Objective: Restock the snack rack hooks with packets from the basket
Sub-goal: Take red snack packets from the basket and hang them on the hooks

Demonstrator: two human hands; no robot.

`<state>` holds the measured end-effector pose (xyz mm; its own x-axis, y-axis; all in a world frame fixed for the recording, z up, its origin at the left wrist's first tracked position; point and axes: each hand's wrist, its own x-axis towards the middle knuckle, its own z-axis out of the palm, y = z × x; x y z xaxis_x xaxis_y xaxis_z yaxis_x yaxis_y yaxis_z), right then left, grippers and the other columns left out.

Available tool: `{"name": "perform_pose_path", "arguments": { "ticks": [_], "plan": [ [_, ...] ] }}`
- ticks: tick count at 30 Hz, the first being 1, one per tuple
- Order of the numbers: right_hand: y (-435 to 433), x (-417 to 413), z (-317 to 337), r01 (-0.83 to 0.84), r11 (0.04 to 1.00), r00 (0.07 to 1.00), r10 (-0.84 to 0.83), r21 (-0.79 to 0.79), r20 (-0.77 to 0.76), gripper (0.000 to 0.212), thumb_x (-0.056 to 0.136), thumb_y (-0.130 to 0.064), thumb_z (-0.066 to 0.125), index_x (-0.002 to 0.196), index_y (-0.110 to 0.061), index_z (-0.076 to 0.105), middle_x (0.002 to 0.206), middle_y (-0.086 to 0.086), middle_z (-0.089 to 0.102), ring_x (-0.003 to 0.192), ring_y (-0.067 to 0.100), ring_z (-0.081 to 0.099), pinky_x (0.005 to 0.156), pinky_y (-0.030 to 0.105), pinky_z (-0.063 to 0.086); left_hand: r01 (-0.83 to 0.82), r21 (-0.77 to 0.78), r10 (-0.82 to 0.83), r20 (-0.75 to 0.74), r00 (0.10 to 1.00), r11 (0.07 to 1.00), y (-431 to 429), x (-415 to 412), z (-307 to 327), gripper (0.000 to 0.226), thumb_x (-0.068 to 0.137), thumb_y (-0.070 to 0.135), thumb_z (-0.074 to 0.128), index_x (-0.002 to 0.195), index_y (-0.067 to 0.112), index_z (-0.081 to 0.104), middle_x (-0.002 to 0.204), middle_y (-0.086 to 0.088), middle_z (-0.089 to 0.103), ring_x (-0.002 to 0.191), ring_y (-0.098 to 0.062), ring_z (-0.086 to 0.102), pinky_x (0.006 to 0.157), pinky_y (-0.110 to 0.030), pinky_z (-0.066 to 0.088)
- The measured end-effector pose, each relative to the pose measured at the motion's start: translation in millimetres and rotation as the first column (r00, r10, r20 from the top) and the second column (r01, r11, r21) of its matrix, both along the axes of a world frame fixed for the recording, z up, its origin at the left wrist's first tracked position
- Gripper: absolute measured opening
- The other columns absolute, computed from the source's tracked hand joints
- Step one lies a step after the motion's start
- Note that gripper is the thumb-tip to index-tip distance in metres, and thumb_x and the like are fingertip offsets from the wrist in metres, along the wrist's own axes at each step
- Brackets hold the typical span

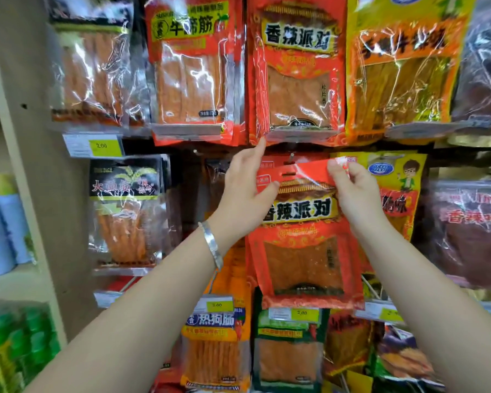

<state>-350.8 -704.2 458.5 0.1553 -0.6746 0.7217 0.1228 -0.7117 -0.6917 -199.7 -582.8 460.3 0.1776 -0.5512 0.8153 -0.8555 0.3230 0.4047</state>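
The left hand's [244,191] fingers [270,186] pinch the packet's [304,259] top left corner, thumb on the front, forefinger straight up. The right hand's [357,191] fingers curl round the top right corner. The packet hangs before the rack's middle row, just under a metal hook [291,156]. Its long axis is near upright, hang slot uppermost, top edge slanting up rightward. It is a flat rectangle of glossy, crinkled red film with a clear window showing orange sheets. A silver bangle [211,245] rings the left wrist.

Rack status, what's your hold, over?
Left hand and right hand pinch red packet at top edge. Its slot sits below hook, not yet on. Upper packet hangs close above hook.
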Motion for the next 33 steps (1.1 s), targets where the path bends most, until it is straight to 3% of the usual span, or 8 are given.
{"name": "perform_pose_path", "arguments": {
  "ticks": [6, 11, 17, 21, 24, 26, 29, 33],
  "plan": [
    [-4.6, 10.4, 21.0, -0.017, 0.995, 0.998, 0.012, 0.096, 0.056, 0.031, 0.092, -0.039, 0.053, 0.070, -0.018, 0.048, 0.068, 0.009, 0.041, 0.065, 0.019, 0.040, 0.063, 0.033, 0.030, 0.068, 0.064, -0.067, -0.014, 0.998, 0.996, -5.9, -4.7, 5.3, 0.073, 0.092, 0.025, 0.045, 0.150, 0.030, 0.002, 0.121, 0.019, 0.019, 0.120, -0.003, 0.020, 0.097, -0.006, 0.012],
    [-19.0, 19.3, 24.8, 0.020, 0.987, 1.000, -0.023, 0.161, 0.013, 0.038, 0.090, -0.037, 0.054, 0.082, 0.000, 0.056, 0.078, 0.010, 0.049, 0.072, 0.021, 0.046, 0.068, 0.035, 0.036, 0.086, 0.065, -0.084, -0.037, 0.996, 0.994, -3.1, -6.0, 6.4, 0.073, 0.094, 0.019, 0.048, 0.149, 0.035, 0.003, 0.124, 0.019, 0.022, 0.127, -0.015, 0.027, 0.109, -0.044, 0.032],
    [-36.4, 18.3, 11.9, 0.068, 0.976, 0.997, -0.071, 0.209, 0.011, 0.027, 0.092, -0.036, 0.054, 0.080, -0.013, 0.049, 0.076, 0.008, 0.043, 0.070, 0.021, 0.040, 0.065, 0.032, 0.029, 0.118, 0.046, -0.115, -0.053, 0.992, 0.992, -7.4, -3.8, 2.4, 0.073, 0.091, 0.025, 0.045, 0.149, 0.038, 0.002, 0.129, 0.022, 0.019, 0.130, -0.013, 0.025, 0.104, -0.020, 0.029],
    [-36.8, 16.4, -6.2, 0.206, 0.973, 0.979, -0.205, 0.107, -0.018, 0.039, 0.090, -0.039, 0.059, 0.106, -0.004, 0.054, 0.082, 0.000, 0.050, 0.077, 0.019, 0.050, 0.066, 0.030, 0.038, 0.123, 0.049, -0.119, -0.078, 0.990, 0.991, -13.8, 3.6, -18.4, 0.072, 0.088, 0.027, 0.045, 0.148, 0.040, 0.007, 0.135, 0.020, 0.023, 0.131, -0.006, 0.021, 0.096, 0.000, 0.017],
    [-25.9, 11.1, -29.3, 0.368, 0.923, 0.926, -0.375, -0.114, -0.045, 0.055, 0.084, -0.018, 0.066, 0.132, -0.009, 0.041, 0.116, 0.005, 0.049, 0.097, 0.021, 0.052, 0.087, 0.027, 0.041, 0.041, 0.126, -0.038, -0.026, 0.999, 0.991, -19.8, 15.0, -44.6, 0.068, 0.087, 0.026, 0.049, 0.148, 0.033, 0.019, 0.148, 0.007, 0.023, 0.139, -0.012, 0.017, 0.112, -0.029, 0.017],
    [-18.6, 8.7, -51.4, 0.490, 0.785, 0.828, -0.555, -0.380, -0.078, 0.064, 0.080, -0.009, 0.066, 0.137, -0.007, 0.038, 0.131, 0.016, 0.045, 0.118, 0.027, 0.042, 0.102, 0.033, 0.032, -0.053, 0.198, 0.044, 0.050, 0.998, 0.979, -24.4, 24.1, -62.0, 0.067, 0.086, 0.025, 0.053, 0.147, 0.029, 0.024, 0.151, 0.002, 0.022, 0.141, -0.019, 0.017, 0.115, -0.043, 0.020],
    [-10.0, 13.7, -82.5, 0.395, 0.625, 0.734, -0.656, -0.674, -0.178, 0.065, 0.078, -0.011, 0.070, 0.137, -0.011, 0.043, 0.138, 0.017, 0.045, 0.128, 0.032, 0.040, 0.104, 0.044, 0.034, -0.190, 0.264, 0.142, 0.188, 0.972, 0.946, -31.0, 35.5, -85.8, 0.067, 0.085, 0.026, 0.055, 0.146, 0.030, 0.027, 0.155, 0.001, 0.015, 0.142, -0.023, 0.013, 0.114, -0.047, 0.021],
    [-18.2, 25.1, -104.8, 0.272, 0.666, 0.680, -0.644, -0.695, -0.350, 0.076, 0.073, -0.022, 0.076, 0.140, -0.009, 0.043, 0.144, 0.018, 0.040, 0.133, 0.036, 0.039, 0.104, 0.046, 0.036, -0.300, 0.235, 0.209, 0.344, 0.915, 0.925, -41.8, 42.7, -106.7, 0.070, 0.082, 0.028, 0.055, 0.146, 0.032, 0.026, 0.157, -0.001, 0.003, 0.144, -0.024, 0.002, 0.116, -0.052, 0.015]
  ]
}}
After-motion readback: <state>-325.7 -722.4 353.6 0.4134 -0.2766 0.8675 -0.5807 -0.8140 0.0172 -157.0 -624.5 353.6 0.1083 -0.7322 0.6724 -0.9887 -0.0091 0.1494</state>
